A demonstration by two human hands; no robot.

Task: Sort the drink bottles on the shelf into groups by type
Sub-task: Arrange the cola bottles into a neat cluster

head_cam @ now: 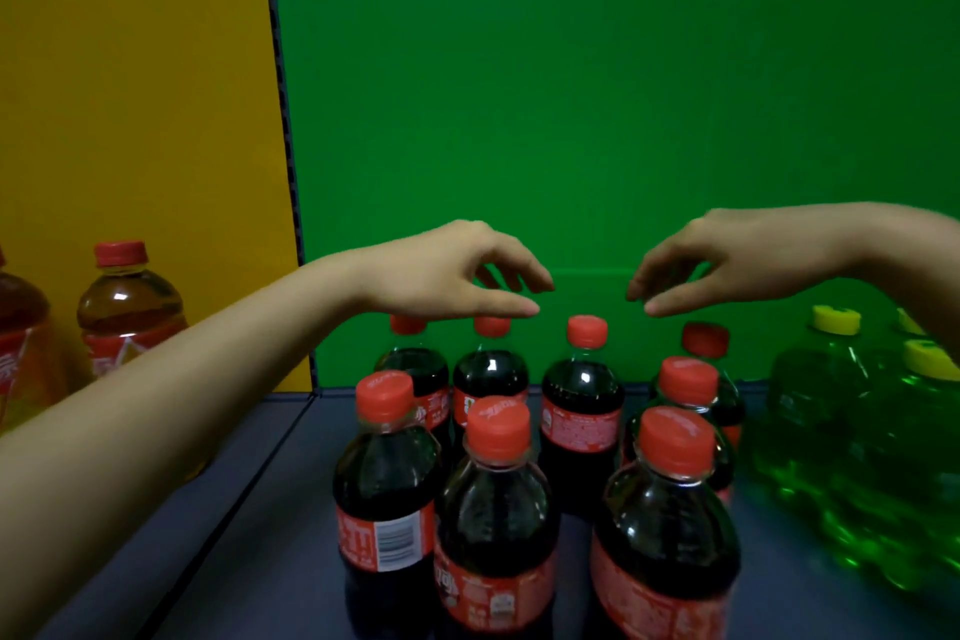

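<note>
Nearest the lens, 8 cola bottles [496, 509] with red caps and red labels stand upright in a tight cluster at the centre of the dark shelf [260, 509]. The 3 front bottles hide the lower bodies of those behind. 4 caps form the back row.

The left hand [457, 270] hovers over the 2 left caps of that row, fingers loosely curved, thumb and fingertips a little apart, holding nothing. Whether the thumb touches a cap cannot be told. The right hand [727, 255] mirrors it above the gap between the 2 right caps, fingers likewise parted and empty.

At far left, 2 tea bottles [130, 312] with amber liquid and red caps stand against a yellow panel [130, 68], well apart from the cola. The left forearm crosses in front of their lower parts. At right, green drink bottles [831, 405] with yellow caps stand just beside the cola group, partly blurred, and the right forearm passes over them. A green panel [571, 120] closes the back.
</note>
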